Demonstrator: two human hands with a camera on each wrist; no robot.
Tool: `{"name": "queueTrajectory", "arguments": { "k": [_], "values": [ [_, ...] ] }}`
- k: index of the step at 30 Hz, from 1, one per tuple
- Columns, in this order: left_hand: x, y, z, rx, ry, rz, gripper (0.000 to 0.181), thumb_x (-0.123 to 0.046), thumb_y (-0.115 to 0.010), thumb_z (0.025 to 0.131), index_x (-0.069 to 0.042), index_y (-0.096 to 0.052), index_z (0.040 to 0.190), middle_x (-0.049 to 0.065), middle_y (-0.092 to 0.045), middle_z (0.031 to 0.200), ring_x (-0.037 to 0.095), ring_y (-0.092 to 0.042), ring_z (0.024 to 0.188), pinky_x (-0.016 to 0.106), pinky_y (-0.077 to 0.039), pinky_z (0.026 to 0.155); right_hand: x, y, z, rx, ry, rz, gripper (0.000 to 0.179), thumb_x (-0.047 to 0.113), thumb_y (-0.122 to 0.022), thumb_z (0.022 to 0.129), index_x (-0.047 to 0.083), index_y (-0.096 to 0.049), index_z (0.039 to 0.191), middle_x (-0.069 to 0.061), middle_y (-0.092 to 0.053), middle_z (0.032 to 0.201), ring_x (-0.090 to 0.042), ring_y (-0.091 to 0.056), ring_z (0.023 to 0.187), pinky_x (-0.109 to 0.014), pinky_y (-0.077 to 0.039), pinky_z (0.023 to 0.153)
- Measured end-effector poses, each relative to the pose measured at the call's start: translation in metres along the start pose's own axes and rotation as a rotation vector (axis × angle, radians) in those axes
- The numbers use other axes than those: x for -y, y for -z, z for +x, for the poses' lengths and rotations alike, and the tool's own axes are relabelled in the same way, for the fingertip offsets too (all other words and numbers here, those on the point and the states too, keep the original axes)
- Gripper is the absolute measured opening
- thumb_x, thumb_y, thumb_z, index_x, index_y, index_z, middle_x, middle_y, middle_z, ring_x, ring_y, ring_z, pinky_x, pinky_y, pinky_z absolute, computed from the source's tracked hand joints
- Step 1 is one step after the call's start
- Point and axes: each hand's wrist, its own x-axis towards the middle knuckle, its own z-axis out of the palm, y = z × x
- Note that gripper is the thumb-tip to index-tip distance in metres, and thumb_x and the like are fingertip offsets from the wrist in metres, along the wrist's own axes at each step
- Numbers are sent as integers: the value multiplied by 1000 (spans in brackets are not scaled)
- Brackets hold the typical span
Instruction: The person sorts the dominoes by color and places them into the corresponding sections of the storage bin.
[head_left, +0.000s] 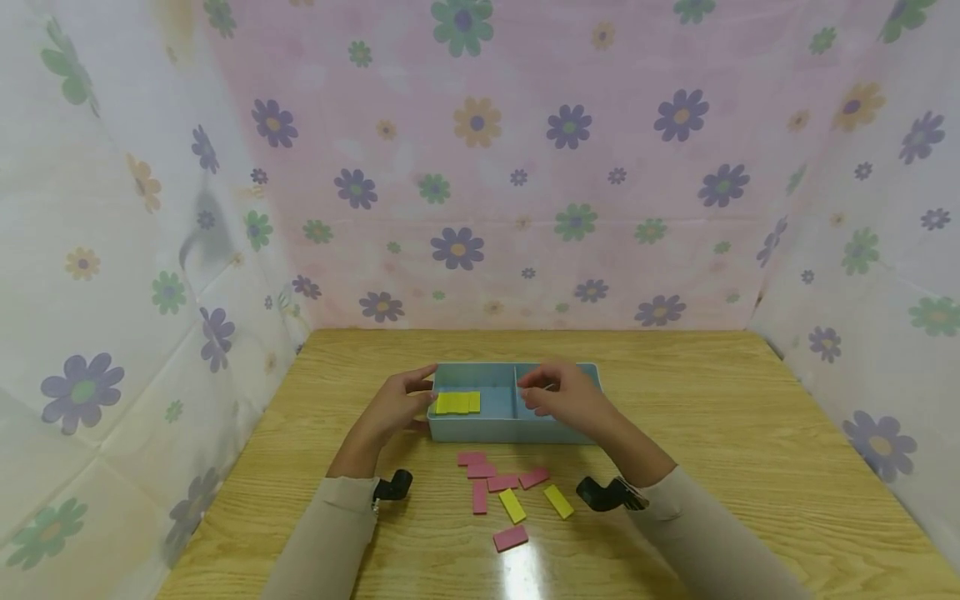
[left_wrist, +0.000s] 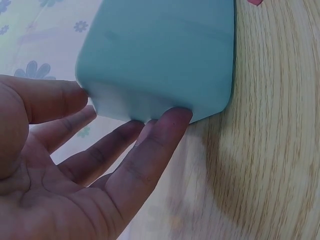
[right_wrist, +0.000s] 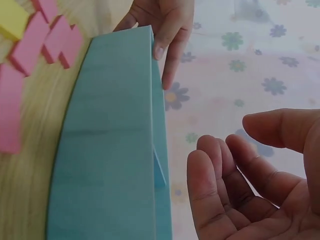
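A light blue two-compartment box [head_left: 480,432] stands on the table. Fingertips of my left hand [head_left: 393,406] touch its left end, spread from the upper rim down the wall; the left wrist view shows these fingers [left_wrist: 150,160] fairly straight against that end. Over the right compartment is my right hand [head_left: 566,398], its thumb and fingers apart with nothing between them in the right wrist view. Several yellow tiles [head_left: 457,403] lie side by side in the left compartment. My right hand hides part of the right compartment's inside.
Several pink tiles [head_left: 480,497] lie loose on the wooden table [head_left: 750,467] in front of the box. Among them are two yellow tiles, one nearer the middle [head_left: 513,506] and another to its right [head_left: 558,502]. Flowered cloth [head_left: 525,208] encloses the back and sides.
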Motion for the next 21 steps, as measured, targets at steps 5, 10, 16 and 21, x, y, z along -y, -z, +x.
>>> {"name": "queueTrajectory", "arguments": {
  "k": [5,10,16,21],
  "values": [
    [0,1,0,0,0,2,59,-11,-59,105,-22,-42,160,24,-46,156,40,-60,129,52,-63,83,-15,8,-22,29,49,-10,30,24,-70,99,5,-71,122,-18,-69,119,-32,-72,98,-44,-63,85],
    [1,1,0,-1,3,8,59,-11,-60,104,-23,-43,160,24,-46,156,40,-61,128,52,-63,82,-33,9,-39,54,56,-56,32,27,-71,99,4,-71,122,-10,-71,114,-21,-70,98,-31,-61,82],
    [3,1,3,4,8,-5,59,-11,-60,105,-25,-44,159,23,-46,156,41,-59,131,53,-63,84,-50,8,-53,76,20,-118,27,22,-73,97,4,-73,116,-10,-72,107,-24,-68,95,-29,-59,78],
    [4,1,3,5,12,-12,58,-11,-59,105,-27,-44,159,23,-45,156,41,-58,132,54,-62,85,-60,8,-60,61,-34,-238,18,21,-77,93,8,-76,106,-1,-72,96,-19,-66,89,-27,-56,72]
  ]
}}
